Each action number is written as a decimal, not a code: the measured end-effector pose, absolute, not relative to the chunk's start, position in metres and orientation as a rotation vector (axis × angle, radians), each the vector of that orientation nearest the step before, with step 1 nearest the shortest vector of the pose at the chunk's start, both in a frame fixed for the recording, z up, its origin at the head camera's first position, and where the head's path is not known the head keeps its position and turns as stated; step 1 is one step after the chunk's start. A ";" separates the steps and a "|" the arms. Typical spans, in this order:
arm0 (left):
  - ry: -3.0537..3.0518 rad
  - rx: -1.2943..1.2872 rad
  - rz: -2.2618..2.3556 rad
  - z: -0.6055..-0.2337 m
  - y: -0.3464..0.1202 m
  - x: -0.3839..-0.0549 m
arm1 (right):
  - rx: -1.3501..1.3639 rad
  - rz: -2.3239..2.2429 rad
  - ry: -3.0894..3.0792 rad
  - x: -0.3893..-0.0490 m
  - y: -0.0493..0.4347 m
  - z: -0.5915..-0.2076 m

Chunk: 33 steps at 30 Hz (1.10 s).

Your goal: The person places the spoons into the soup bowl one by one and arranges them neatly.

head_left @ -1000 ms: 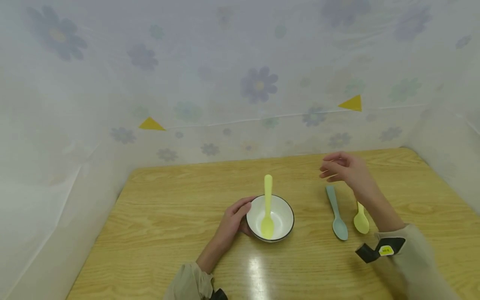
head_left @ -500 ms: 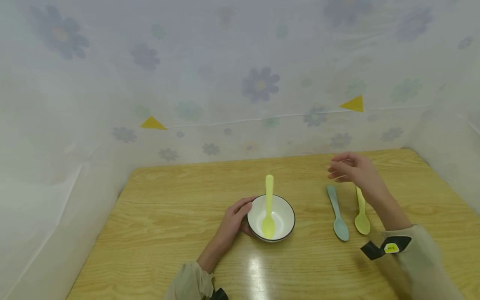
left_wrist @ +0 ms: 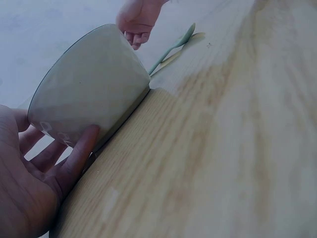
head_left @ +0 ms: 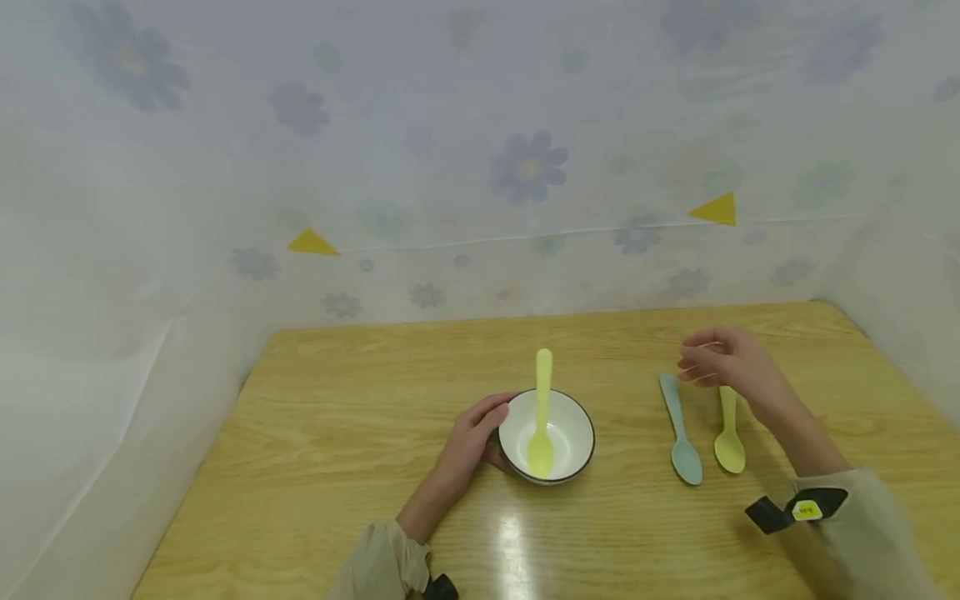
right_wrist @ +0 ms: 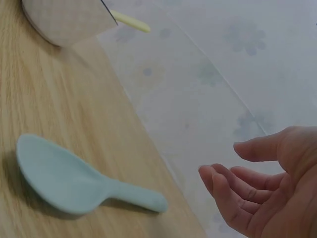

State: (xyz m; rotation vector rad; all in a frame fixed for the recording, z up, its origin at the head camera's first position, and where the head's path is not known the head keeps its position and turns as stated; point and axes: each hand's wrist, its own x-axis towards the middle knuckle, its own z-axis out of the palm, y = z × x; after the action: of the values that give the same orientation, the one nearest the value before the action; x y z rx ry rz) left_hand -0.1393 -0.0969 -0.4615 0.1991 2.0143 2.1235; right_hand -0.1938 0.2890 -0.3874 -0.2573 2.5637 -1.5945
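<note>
My left hand grips the left side of a white bowl with a dark rim. In the left wrist view, its thumb and fingers spread around the outer wall of the bowl. A yellow spoon leans inside, its handle rising past the far rim. My right hand, fingers loosely bent and holding nothing, hovers over the handle end of a second yellow spoon. Left of that spoon lies a pale blue-green spoon, which the right wrist view shows below the fingers.
The wooden table ends at a flower-patterned white curtain, which also hangs along both sides. Two yellow triangles are on the curtain behind.
My right hand has moved right and then down toward the second yellow spoon, uncovering more of it before overlapping its handle end. The left hand stays on the bowl.
</note>
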 end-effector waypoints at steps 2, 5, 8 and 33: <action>2.019 0.200 2.120 -0.462 -0.097 -0.140 | -0.232 -1.567 2.557 -0.195 0.293 -0.393; 2.026 0.198 2.115 -0.461 -0.097 -0.139 | -0.190 -1.513 2.504 -0.197 0.298 -0.401; 2.034 0.200 2.109 -0.461 -0.098 -0.139 | -0.164 -1.460 2.432 -0.198 0.301 -0.407; 2.022 0.203 2.123 -0.461 -0.096 -0.139 | -0.133 -1.240 2.327 -0.188 0.284 -0.418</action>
State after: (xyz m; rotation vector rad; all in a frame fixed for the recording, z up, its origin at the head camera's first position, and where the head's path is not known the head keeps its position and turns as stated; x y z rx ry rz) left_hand -0.1391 -0.0961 -0.4605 0.2028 2.0218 2.1229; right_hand -0.1885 0.2843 -0.4179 -0.1331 2.3274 -1.2401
